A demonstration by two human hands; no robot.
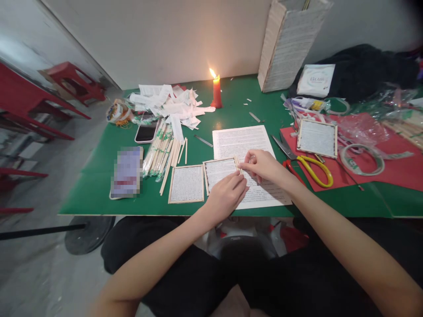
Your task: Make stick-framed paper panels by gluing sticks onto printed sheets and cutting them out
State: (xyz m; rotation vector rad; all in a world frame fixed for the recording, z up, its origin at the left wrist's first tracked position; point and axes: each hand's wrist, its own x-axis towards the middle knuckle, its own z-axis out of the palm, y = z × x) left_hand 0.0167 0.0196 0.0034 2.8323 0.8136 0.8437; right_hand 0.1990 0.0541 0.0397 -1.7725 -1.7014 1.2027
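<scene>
Two paper panels edged with thin wooden sticks lie side by side on the green table. One framed panel (187, 185) is untouched. At the lower right corner of the other framed panel (220, 171), my left hand (228, 193) curls its fingers round the edge. My right hand (259, 165) pinches a short wooden stick (237, 162) along that panel's right side; the fingertips partly hide it. Beneath both hands lies a printed sheet (244, 138). A third framed panel (317, 138) rests on red paper to the right.
A lit red candle (217, 92) stands at the back. Left are paper strips (165, 103), wrapped chopsticks (158, 152) and two phones (127, 171). Scissors with yellow-and-red handles (317, 169), a tape roll (361, 159) and red paper (393, 169) lie right. A tall paper-covered box (291, 44) stands behind.
</scene>
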